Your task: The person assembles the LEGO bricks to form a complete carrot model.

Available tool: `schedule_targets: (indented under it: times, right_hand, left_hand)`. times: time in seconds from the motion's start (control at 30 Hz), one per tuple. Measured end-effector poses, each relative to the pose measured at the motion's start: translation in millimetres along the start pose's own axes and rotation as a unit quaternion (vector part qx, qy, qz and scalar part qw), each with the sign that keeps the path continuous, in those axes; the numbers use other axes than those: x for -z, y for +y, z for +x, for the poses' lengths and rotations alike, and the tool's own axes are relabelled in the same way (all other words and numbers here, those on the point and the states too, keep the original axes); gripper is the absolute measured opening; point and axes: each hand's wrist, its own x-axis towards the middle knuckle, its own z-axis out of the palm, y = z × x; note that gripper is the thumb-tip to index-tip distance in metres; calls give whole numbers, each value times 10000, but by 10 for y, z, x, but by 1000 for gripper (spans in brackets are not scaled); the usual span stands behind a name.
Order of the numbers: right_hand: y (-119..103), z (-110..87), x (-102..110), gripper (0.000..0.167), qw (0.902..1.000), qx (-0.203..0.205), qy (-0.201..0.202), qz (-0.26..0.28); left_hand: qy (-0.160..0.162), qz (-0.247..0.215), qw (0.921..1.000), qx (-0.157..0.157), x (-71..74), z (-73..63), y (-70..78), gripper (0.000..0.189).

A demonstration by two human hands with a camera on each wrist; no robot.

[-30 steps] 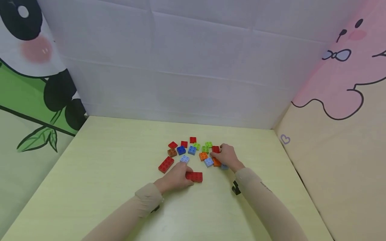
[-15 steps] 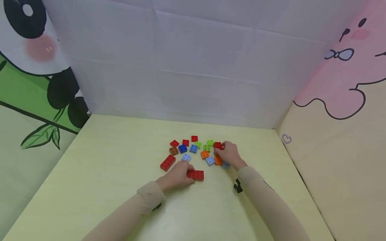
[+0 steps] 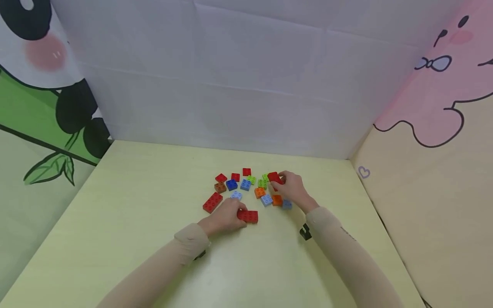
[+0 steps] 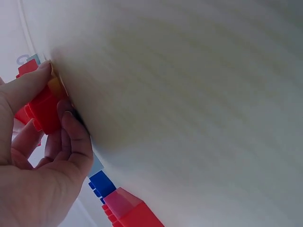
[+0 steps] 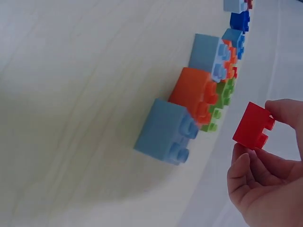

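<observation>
My left hand (image 3: 225,216) grips the left part of a long red toy building brick (image 3: 251,217), its studs facing up in the head view. In the left wrist view, thumb and fingers close around that brick from both sides. My right hand (image 3: 294,188) pinches a small square red brick (image 5: 253,125) between thumb and fingertips. The right wrist view shows it raised off the table, studs turned toward the palm. Below that hand lie an orange brick (image 3: 277,200) and a light blue brick (image 3: 286,204).
Loose bricks spread behind the hands: another long red brick (image 3: 212,202), a brown one (image 3: 220,187), a dark blue one (image 3: 231,185), and several lime green, orange, light blue and red ones. A white back wall (image 3: 231,107) and printed side walls border the table (image 3: 154,184).
My right hand has lifted the small red brick, which is now tilted, and the orange brick below shows more fully. The left hand keeps its hold on the long red brick.
</observation>
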Motion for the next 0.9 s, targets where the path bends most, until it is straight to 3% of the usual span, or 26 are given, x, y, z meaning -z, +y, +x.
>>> schedule_targets:
  times: [0.27,0.67,0.9]
  right_hand:
    - [-183,-155,103,44,9947,849,-459,-341]
    - [-246,-412,23,39,9655,1977,-1562,-665]
    - [-232,-475,-25,37,9548,2153,-1961,-599]
  left_hand:
    - [76,-201,9998,-6,-9,56,-29,39]
    - [160,-234,9996,-37,-36,16,-90,36]
    - [150,-349,9992,-116,-25,44,-69,34]
